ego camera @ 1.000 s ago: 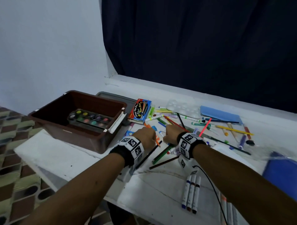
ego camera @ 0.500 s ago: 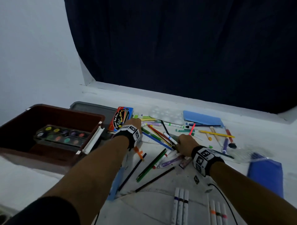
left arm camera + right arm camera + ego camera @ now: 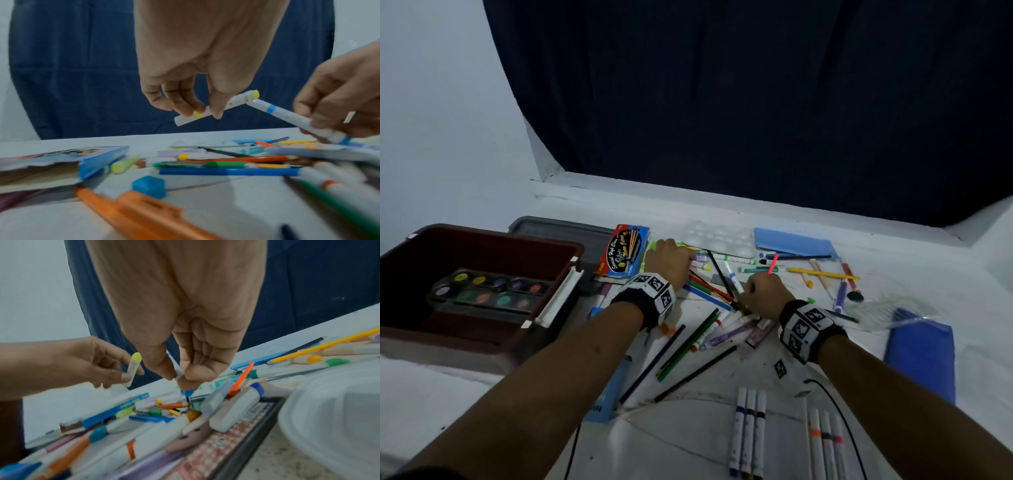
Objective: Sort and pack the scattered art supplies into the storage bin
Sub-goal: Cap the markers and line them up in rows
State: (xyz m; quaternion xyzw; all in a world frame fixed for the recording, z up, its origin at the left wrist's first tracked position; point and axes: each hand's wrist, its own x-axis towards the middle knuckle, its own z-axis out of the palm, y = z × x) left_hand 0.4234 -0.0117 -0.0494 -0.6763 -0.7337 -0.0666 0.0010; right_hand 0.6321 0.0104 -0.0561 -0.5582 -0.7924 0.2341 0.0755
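A pile of markers and pencils lies scattered on the white table. My left hand is at the pile's far left and pinches a white marker with a yellow cap above the table. My right hand is just right of it and grips a white marker with a blue band, whose tip nearly meets the yellow cap. The brown storage bin stands at the left with a watercolour palette inside.
A watercolour box and a grey lid lie beside the bin. Behind the pile are a clear mixing tray and a light blue pouch. A dark blue case lies right; marker rows lie at the front.
My left hand has reached further back and lifted the yellow-capped marker. My right hand has picked up the blue-banded marker. The head view has shifted right.
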